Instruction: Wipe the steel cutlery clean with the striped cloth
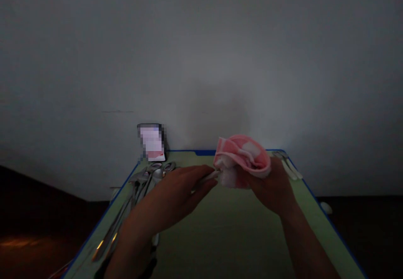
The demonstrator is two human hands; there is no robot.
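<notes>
My left hand (179,191) pinches the handle of a thin metal utensil (206,177) over the middle of the green table (226,237). The utensil's far end goes into a pink and white cloth (244,155). My right hand (273,186) is closed around that cloth from below and bunches it over the utensil's tip, which is hidden.
Several metal spoons and long utensils (147,176) lie along the table's left side. White-handled cutlery (289,165) lies at the far right corner. A small blurred screen (151,142) stands against the grey wall at the table's far left. The table has a blue edge.
</notes>
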